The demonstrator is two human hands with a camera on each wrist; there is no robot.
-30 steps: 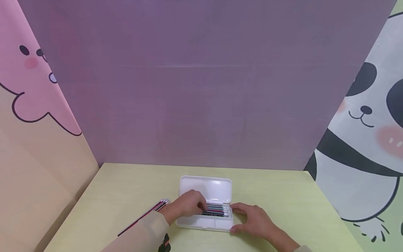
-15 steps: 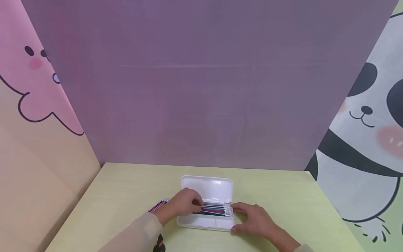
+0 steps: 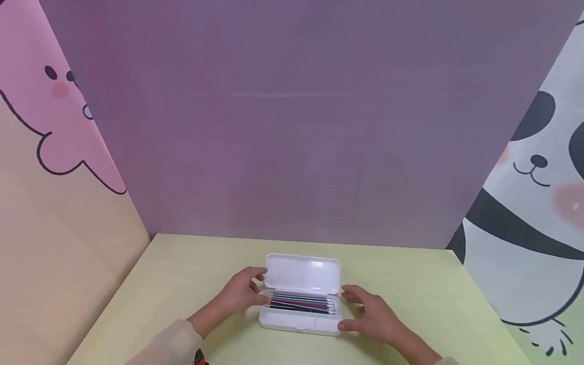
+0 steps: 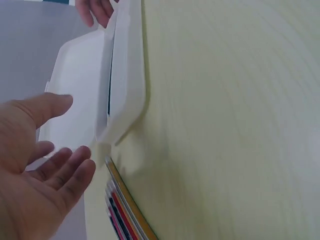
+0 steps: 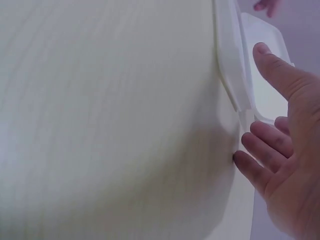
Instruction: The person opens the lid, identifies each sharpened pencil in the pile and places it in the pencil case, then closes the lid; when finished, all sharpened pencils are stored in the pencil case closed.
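A white plastic pencil case (image 3: 292, 320) lies on the table with its lid (image 3: 302, 274) raised toward the back. Several pencils (image 3: 302, 302) in dark, red and green tones lie in its rear compartment, while the front compartments hold nothing visible. My left hand (image 3: 237, 293) is at the case's left end, thumb and fingers spread around the corner. At the right end, my right hand (image 3: 376, 317) has its thumb and fingers apart, tips near the case's side. A bundle of loose pencils (image 4: 125, 210) lies beside the case in the left wrist view, hidden behind the left hand in the head view.
The pale yellow table (image 3: 182, 263) meets a purple backdrop (image 3: 292, 126) at its far edge. Side panels carry a pink cartoon figure (image 3: 68, 116) at left and a panda (image 3: 524, 228) at right.
My left hand has come out of the rear compartment, leaving the pencils there, and moved left to the case's end. The right hand's fingers have spread slightly beside the right end.
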